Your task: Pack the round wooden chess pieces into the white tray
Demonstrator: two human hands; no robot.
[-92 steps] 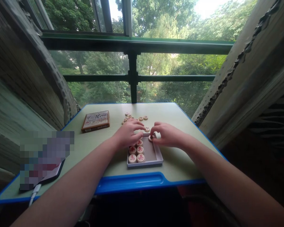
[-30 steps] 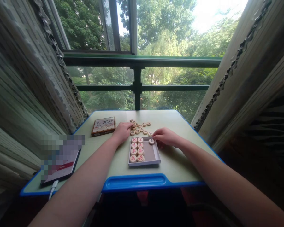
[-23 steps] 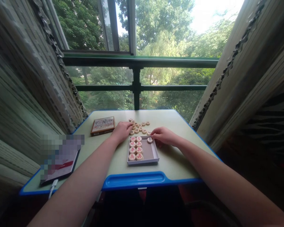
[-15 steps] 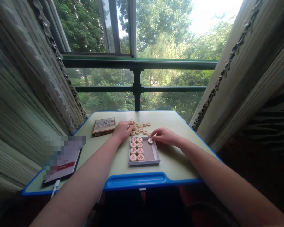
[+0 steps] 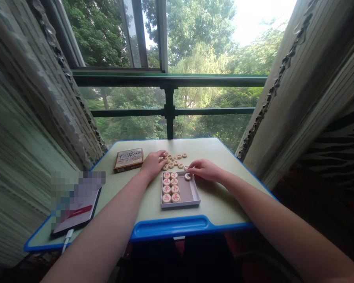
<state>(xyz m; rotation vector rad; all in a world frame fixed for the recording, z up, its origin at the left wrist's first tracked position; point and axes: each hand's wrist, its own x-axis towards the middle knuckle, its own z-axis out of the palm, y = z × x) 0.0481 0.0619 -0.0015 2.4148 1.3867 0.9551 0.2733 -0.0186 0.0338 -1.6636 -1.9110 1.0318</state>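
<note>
A shallow grey box tray (image 5: 193, 194) lies on the green table (image 5: 218, 200), with several round wooden chess pieces (image 5: 170, 186) set in two columns along its left side. My right hand (image 5: 204, 170) rests at the tray's far right corner, its fingertips closed on one piece (image 5: 188, 176) there. My left hand (image 5: 153, 163) reaches over a loose scatter of pieces (image 5: 176, 160) beyond the tray, its fingers curled down on them; what they hold is hidden.
A brown box lid (image 5: 129, 159) lies at the far left of the table. A tablet (image 5: 76, 214) with a white cable sits near the left front edge. A blue groove (image 5: 171, 226) runs along the front edge. Curtains and a green window railing (image 5: 168, 80) close in the table.
My left hand left the tray and reached out to the loose pieces beyond it. My right hand stayed at the tray's far right corner on its piece. The view has tilted up.
</note>
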